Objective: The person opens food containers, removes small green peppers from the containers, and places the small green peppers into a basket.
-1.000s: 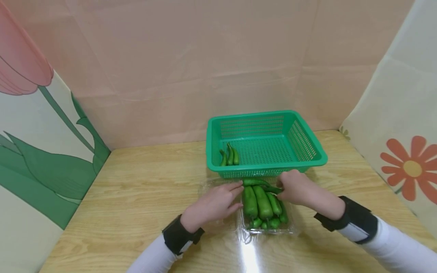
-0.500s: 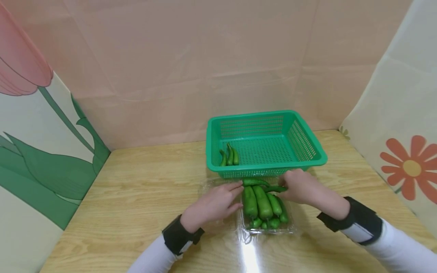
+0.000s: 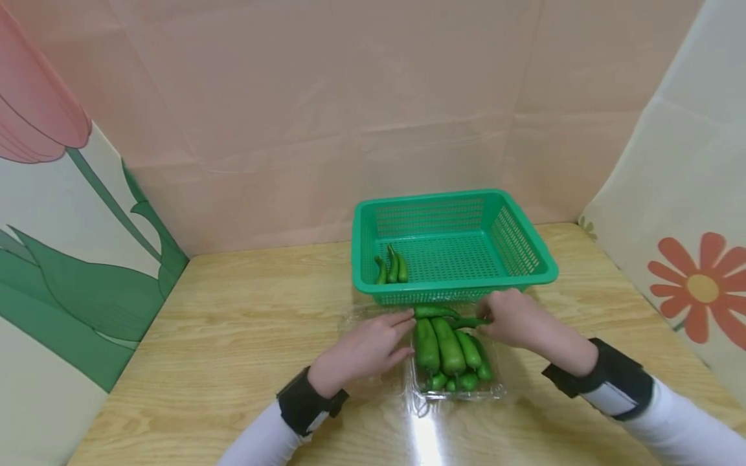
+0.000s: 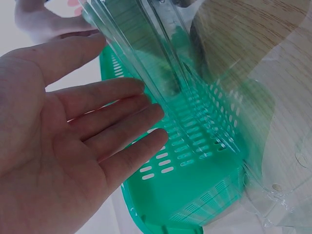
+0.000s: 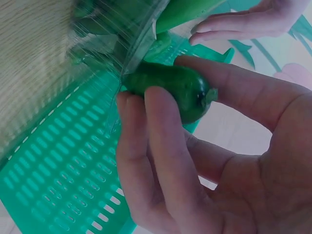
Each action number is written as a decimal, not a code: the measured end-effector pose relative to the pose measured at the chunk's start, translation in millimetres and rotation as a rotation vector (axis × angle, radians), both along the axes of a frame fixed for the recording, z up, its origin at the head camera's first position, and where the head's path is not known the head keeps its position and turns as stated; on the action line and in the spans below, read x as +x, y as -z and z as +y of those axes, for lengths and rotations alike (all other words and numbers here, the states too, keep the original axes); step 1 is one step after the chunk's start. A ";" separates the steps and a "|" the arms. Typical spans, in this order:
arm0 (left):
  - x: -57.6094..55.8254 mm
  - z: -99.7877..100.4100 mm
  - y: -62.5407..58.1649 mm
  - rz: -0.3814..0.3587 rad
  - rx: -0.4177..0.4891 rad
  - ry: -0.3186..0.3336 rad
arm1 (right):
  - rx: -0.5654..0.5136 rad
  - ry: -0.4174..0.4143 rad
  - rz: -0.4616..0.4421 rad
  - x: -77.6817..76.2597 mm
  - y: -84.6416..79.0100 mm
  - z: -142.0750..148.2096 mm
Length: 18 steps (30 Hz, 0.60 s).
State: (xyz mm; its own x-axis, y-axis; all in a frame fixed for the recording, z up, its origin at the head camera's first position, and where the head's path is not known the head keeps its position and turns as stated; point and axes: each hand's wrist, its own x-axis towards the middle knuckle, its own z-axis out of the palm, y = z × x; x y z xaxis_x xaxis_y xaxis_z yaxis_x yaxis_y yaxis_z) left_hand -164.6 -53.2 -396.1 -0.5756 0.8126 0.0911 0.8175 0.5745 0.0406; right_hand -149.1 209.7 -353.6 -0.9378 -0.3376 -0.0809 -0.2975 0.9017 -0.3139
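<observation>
My right hand [image 3: 513, 320] pinches a green chili pepper [image 5: 168, 85] near its stem end, between thumb and fingertips. This pepper lies crosswise at the far right of a clear plastic box [image 3: 466, 395], its other end among the rest. Several larger green peppers [image 3: 450, 349] fill the box, stems toward me, with smaller ones under them. Another pepper [image 3: 434, 311] lies across the box's far side. My left hand [image 3: 367, 346] has its fingers straight, fingertips at the box's left edge, and holds nothing. In the left wrist view the palm [image 4: 63, 141] faces the clear plastic wall.
Right behind the box stands a green perforated basket [image 3: 454, 283]. Three small peppers [image 3: 393, 266] lie in its near left corner. The box's clear lid [image 3: 355, 314] lies folded out under my left hand. A peach backdrop [image 3: 280, 129] rises behind the wooden table [image 3: 233, 336].
My right hand has shifted slightly right with the pepper, drawing its end out toward the box's right side. The left hand and basket have stayed in place.
</observation>
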 end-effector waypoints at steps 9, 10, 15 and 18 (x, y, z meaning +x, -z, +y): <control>0.0 -0.4 -0.1 -0.001 0.003 0.001 | -0.027 0.036 0.018 0.2 3.5 1.7; 0.0 -0.4 -0.1 -0.004 0.005 0.001 | -0.029 0.041 0.020 0.5 3.4 2.2; -0.1 -0.5 -0.7 -0.014 0.009 0.003 | -0.016 0.061 0.041 1.7 1.7 6.1; 0.2 -0.6 -1.3 -0.016 0.007 0.002 | -0.006 0.066 0.047 2.6 0.5 8.5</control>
